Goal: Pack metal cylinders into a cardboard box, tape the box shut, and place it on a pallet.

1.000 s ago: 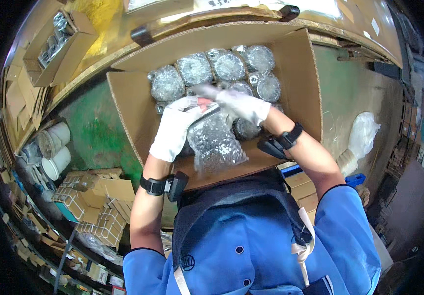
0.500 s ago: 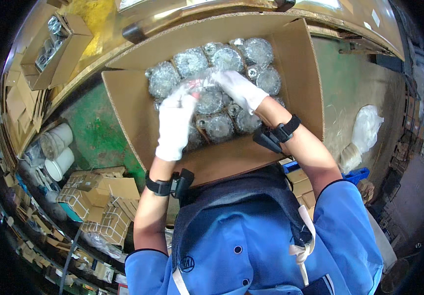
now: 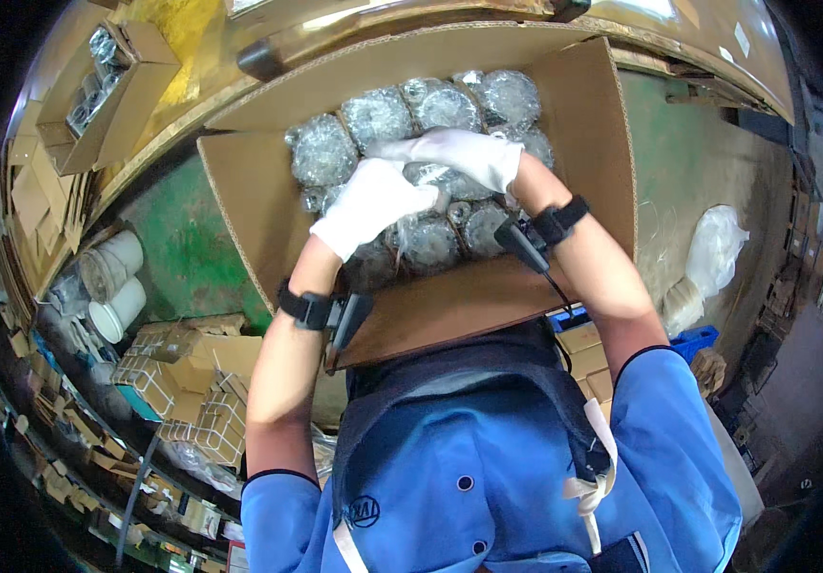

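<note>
Because the wrapped bundles (image 3: 323, 153) are packed side by side in the carton (image 3: 469, 301), film could be snagged or torn if one is dragged against its neighbours. Knock risk too: the black wrist unit (image 3: 524, 244) on the right arm is held close over the row by the carton's near edge. Left hand (image 3: 371, 208) is bent at the fingers, right hand (image 3: 459, 158) is reached across just beyond it, both over the carton's middle; whether anything is pinched can't be told, fingertips hidden. Bundles: round-topped, silvery, wrapped in shiny crinkled clear film, set in rows between the far and near edges.
</note>
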Action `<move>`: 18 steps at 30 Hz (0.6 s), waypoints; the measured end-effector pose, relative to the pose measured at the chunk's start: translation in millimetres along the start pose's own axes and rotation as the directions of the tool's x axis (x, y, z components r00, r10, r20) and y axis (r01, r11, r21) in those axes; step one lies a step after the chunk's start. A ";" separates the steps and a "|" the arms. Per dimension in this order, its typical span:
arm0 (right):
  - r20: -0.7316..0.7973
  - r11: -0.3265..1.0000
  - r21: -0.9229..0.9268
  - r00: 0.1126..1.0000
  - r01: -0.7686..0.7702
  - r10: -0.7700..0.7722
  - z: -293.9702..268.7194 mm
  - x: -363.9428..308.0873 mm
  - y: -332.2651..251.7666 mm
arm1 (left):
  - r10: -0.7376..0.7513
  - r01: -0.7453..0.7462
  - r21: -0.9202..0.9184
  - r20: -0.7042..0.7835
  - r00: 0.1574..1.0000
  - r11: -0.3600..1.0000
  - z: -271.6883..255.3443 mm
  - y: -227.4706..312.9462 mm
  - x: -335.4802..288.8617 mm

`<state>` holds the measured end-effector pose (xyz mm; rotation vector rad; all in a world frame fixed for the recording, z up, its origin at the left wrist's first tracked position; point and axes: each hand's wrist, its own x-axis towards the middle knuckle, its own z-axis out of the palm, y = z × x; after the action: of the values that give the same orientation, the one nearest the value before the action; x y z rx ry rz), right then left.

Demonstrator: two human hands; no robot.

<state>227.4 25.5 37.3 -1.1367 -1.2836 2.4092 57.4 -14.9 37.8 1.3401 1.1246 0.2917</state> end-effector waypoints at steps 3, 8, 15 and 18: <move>-0.181 0.863 -0.271 0.903 -0.427 0.390 -0.5 20.2 -37.3 | 0.037 -0.055 -0.034 -0.390 0.920 0.998 -4.6 -40.2 14.9; -0.339 0.963 -0.257 0.941 -0.085 -0.008 -35.6 61.8 23.7 | 0.087 0.274 0.820 -0.363 0.928 0.502 -1.8 -60.3 54.6; -0.433 0.440 -0.861 0.821 -0.255 -0.373 -2.6 122.7 30.2 | 0.143 0.073 0.735 -0.227 0.963 0.675 21.9 -86.3 50.9; -0.438 0.402 -0.866 0.837 -0.296 -0.328 0.6 149.4 29.3 | 0.265 0.046 0.733 -0.303 0.915 0.678 29.3 -97.4 46.8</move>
<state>129.2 79.0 -66.0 -1.8242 -2.3995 0.9204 62.3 -25.9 -73.5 2.1455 1.5924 0.2009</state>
